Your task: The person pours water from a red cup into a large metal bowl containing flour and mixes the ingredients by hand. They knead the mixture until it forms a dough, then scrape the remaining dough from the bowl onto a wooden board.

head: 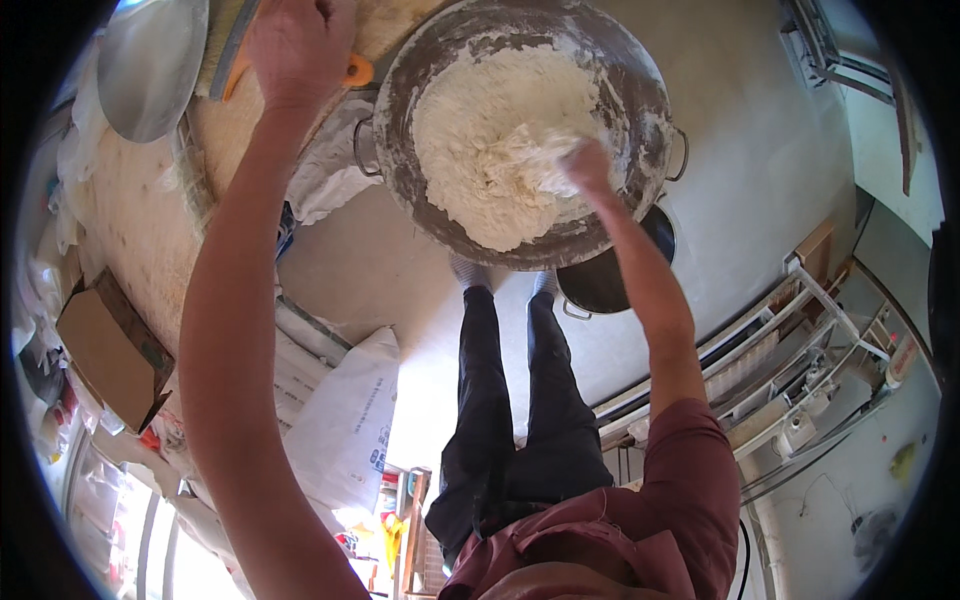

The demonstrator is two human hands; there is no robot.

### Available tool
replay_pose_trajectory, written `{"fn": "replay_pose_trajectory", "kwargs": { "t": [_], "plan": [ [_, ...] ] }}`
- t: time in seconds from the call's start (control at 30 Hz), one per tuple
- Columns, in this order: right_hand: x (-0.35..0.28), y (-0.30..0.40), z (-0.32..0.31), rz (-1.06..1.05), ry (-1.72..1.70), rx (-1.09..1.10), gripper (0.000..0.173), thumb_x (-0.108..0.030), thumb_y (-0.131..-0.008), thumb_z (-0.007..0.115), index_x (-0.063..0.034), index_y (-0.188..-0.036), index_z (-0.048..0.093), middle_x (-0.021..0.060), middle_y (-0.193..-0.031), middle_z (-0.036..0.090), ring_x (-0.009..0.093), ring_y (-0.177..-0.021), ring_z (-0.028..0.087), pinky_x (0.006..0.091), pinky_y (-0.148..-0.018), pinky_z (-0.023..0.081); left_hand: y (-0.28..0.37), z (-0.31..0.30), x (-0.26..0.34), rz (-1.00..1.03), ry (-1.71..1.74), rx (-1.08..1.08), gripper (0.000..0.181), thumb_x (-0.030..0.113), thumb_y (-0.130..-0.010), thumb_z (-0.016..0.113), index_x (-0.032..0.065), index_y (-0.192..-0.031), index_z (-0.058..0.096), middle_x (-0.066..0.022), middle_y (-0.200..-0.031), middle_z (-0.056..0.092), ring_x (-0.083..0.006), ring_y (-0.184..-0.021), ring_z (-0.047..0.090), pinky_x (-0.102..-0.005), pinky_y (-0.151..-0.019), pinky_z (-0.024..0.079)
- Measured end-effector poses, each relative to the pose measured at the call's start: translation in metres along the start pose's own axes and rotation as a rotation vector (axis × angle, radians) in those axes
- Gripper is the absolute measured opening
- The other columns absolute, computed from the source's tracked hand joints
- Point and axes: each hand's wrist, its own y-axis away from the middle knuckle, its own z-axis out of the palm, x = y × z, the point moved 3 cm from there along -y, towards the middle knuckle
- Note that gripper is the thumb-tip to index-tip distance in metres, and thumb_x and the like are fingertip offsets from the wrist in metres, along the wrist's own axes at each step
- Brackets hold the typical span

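Note:
A wide metal basin (405, 199) with side handles holds a heap of shaggy, floury dough (487, 142). My right hand (587, 166) is in the basin at the dough's right side, blurred, with pale dough around the fingers; whether it grips any cannot be made out. Up at the left, above a wooden worktop (232, 142), is my left hand (304, 45), its fingers curled. An orange handle end (359, 70) shows just right of this hand, and an orange-edged brush (234, 52) lies to its left. What the left palm holds is hidden.
A round metal lid or pan (150, 67) is at the upper left. An open cardboard box (112, 349) stands on the worktop. White sacks (345, 420) lie below it. Behind the basin's lower right edge sits a dark pot (596, 285). Metal racks (772, 360) stand at the right.

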Motion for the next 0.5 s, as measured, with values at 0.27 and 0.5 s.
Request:
{"fn": "replay_pose_trajectory", "kwargs": {
  "t": [0.27,0.5],
  "plan": [
    [-0.024,-0.180,0.002,0.136,0.298,0.037,0.045,-0.050,-0.095,0.062,-0.0099,-0.115,0.070,0.0176,-0.106,0.075,0.039,-0.098,0.072,0.0518,-0.081,0.058,0.005,0.006,-0.009,0.077,0.018,0.034,0.027,0.011,-0.081,0.057,0.0048,-0.107,0.061,-0.0163,-0.092,0.061,-0.0380,-0.089,0.061,-0.0503,-0.082,0.047],
    [-0.252,-0.119,0.122,-0.314,0.467,-0.200,0.025,-0.024,-0.087,0.064,-0.0052,-0.093,0.078,0.0247,-0.104,0.070,0.039,-0.104,0.066,0.0516,-0.087,0.049,0.009,0.001,-0.014,0.088,0.023,0.034,0.027,0.009,-0.081,0.057,0.0044,-0.108,0.061,-0.0157,-0.094,0.061,-0.0372,-0.089,0.061,-0.0497,-0.082,0.047]
  ]
}}
